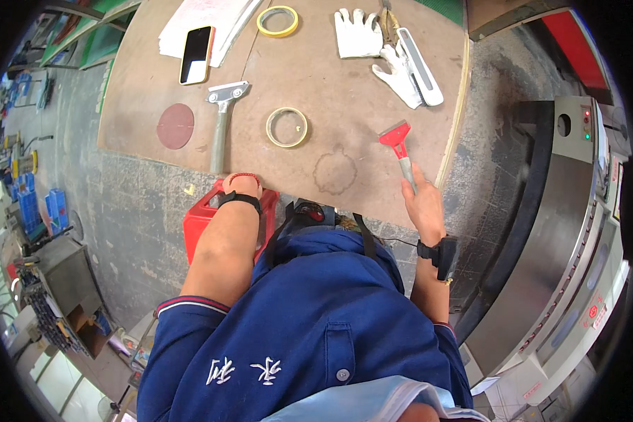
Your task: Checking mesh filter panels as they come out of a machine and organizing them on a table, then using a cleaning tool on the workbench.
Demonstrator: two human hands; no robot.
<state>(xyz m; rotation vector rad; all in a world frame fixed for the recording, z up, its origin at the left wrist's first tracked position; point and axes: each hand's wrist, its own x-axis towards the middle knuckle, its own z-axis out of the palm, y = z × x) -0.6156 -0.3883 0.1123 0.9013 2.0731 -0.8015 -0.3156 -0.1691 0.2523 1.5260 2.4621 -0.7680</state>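
My right hand (424,205) is closed around the grey handle of a scraper with a red head (395,135), held over the right side of the brown table (358,105). My left hand (243,185), with a red bracelet at the wrist, is at the table's near edge; its fingers are hidden from view. Just beyond it lies a larger metal scraper (220,130), its handle end close to that hand. Between the two scrapers rests a roll of tape (286,127). A dark red round disc (175,126) lies to the left.
Toward the back are a phone (197,55), white papers (190,24), a yellow tape roll (278,22), white gloves (358,34), pliers (389,24) and a utility knife (420,67). A red plastic stool (197,228) stands under my left arm. At right is a large metal machine (534,260).
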